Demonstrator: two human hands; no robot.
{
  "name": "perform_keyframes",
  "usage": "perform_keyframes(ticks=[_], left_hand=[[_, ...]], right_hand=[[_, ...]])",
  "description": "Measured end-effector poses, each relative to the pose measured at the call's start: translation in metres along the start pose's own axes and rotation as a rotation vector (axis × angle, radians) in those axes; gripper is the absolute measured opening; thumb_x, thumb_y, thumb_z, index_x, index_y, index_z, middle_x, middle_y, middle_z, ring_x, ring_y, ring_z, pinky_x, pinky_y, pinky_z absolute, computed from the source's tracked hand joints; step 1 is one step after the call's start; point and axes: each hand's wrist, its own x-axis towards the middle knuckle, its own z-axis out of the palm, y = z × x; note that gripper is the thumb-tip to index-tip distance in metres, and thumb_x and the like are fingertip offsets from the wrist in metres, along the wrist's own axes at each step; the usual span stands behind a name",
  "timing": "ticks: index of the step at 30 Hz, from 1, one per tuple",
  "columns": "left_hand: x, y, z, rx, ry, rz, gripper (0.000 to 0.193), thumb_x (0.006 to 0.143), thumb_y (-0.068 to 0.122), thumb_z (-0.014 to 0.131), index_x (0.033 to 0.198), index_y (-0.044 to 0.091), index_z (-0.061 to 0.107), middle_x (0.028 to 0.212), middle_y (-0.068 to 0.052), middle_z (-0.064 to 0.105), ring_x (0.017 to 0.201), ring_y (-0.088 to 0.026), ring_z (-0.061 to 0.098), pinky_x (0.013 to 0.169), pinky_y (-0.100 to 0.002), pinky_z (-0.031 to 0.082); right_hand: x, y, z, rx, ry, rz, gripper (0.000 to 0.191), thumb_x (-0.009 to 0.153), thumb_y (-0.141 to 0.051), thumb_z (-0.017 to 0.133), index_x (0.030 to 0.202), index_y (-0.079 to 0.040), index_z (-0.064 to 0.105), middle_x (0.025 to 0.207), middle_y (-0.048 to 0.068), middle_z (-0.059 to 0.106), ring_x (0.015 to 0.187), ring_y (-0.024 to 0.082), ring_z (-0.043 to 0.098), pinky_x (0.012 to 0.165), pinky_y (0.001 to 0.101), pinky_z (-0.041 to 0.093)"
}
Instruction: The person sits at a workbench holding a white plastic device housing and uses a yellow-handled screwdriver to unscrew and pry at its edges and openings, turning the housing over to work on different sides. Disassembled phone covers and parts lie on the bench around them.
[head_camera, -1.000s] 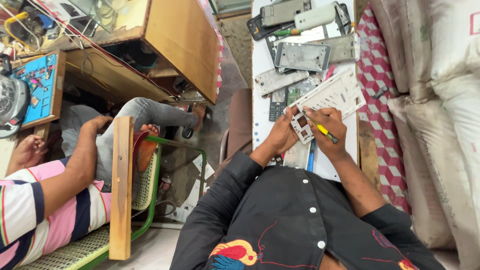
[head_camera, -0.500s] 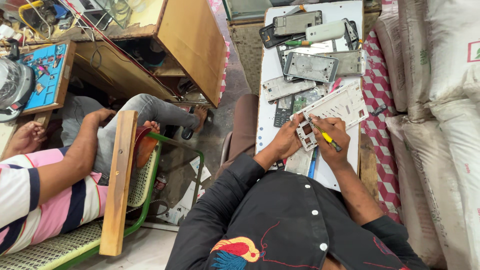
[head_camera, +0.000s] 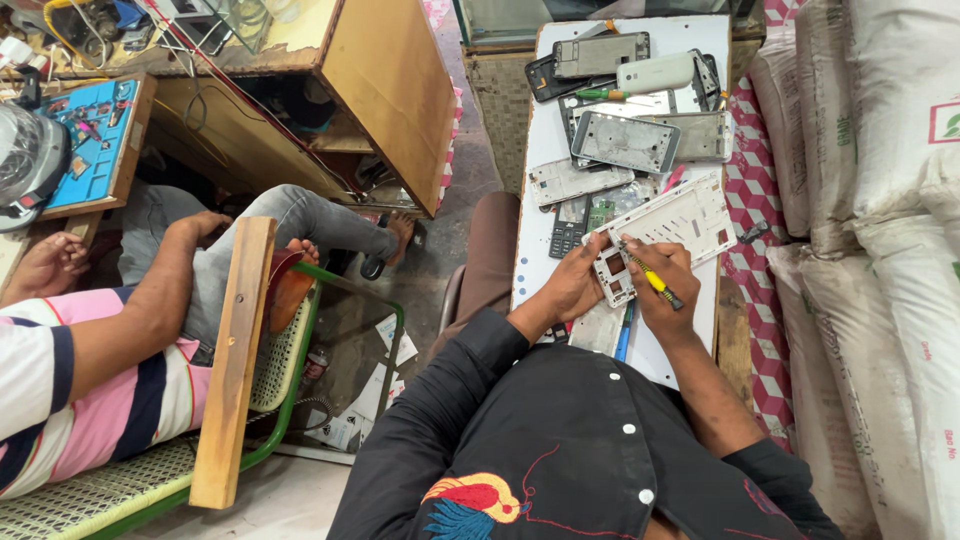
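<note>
On a narrow white board (head_camera: 535, 170), my left hand (head_camera: 570, 290) grips the near edge of a white plastic phone frame (head_camera: 680, 222). My right hand (head_camera: 663, 285) holds a small yellow-handled screwdriver (head_camera: 652, 282), its tip pressed onto the frame close to my left thumb. Both hands touch the frame at its lower left corner. My black sleeves run down to the bottom of the view.
Several phone bodies, frames and boards (head_camera: 625, 140) lie at the board's far end, with a green screwdriver (head_camera: 598, 94). White sacks (head_camera: 880, 200) stack on the right. At left another person (head_camera: 120, 330) sits in a green chair (head_camera: 330, 340) by a wooden desk (head_camera: 380, 90).
The view has shifted slightly. My hands keep the same hold on the frame and screwdriver. The seated person's arm stays in place.
</note>
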Motion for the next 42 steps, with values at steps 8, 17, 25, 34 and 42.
perform_keyframes(ticks=[8, 17, 25, 34, 42], left_hand=[[-0.002, 0.006, 0.009, 0.027, 0.02, -0.006, 0.064, 0.109, 0.052, 0.049, 0.155, 0.009, 0.039, 0.14, -0.01, 0.057, 0.128, -0.024, 0.059, 0.103, -0.042, 0.054], [-0.009, 0.02, 0.034, 0.038, -0.029, 0.024, 0.072, 0.108, 0.049, 0.048, 0.169, 0.023, 0.02, 0.158, -0.009, 0.042, 0.14, -0.024, 0.049, 0.109, -0.042, 0.049], [-0.007, 0.017, 0.024, -0.001, -0.073, 0.048, 0.073, 0.109, 0.05, 0.048, 0.169, 0.017, 0.022, 0.16, -0.01, 0.043, 0.143, -0.025, 0.049, 0.114, -0.041, 0.047], [-0.007, 0.014, 0.022, -0.053, -0.073, 0.041, 0.072, 0.108, 0.05, 0.048, 0.168, 0.018, 0.023, 0.156, -0.008, 0.045, 0.139, -0.024, 0.05, 0.11, -0.043, 0.05], [-0.008, 0.013, 0.02, -0.054, -0.098, 0.058, 0.07, 0.11, 0.05, 0.047, 0.169, 0.019, 0.025, 0.155, -0.008, 0.046, 0.139, -0.022, 0.05, 0.11, -0.041, 0.051]], right_hand=[[-0.002, 0.004, 0.001, -0.053, 0.002, -0.022, 0.027, 0.097, -0.003, 0.072, 0.124, -0.003, 0.072, 0.116, 0.009, 0.074, 0.105, 0.02, 0.06, 0.095, 0.03, 0.05], [0.0, 0.001, 0.0, -0.054, -0.009, -0.019, 0.026, 0.097, -0.004, 0.071, 0.123, -0.003, 0.072, 0.116, 0.01, 0.074, 0.105, 0.02, 0.061, 0.095, 0.0301, 0.051], [-0.003, 0.008, 0.001, 0.008, 0.004, 0.015, 0.024, 0.099, -0.003, 0.07, 0.123, -0.002, 0.071, 0.118, 0.01, 0.073, 0.104, 0.019, 0.061, 0.095, 0.0292, 0.05], [-0.006, 0.012, 0.0, 0.027, 0.025, 0.067, 0.023, 0.101, -0.002, 0.068, 0.123, 0.0, 0.072, 0.115, 0.013, 0.071, 0.106, 0.02, 0.064, 0.097, 0.0303, 0.051], [-0.008, 0.013, 0.001, 0.046, 0.022, 0.071, 0.024, 0.101, -0.004, 0.068, 0.124, 0.0, 0.072, 0.118, 0.013, 0.072, 0.107, 0.019, 0.064, 0.097, 0.0297, 0.051]])
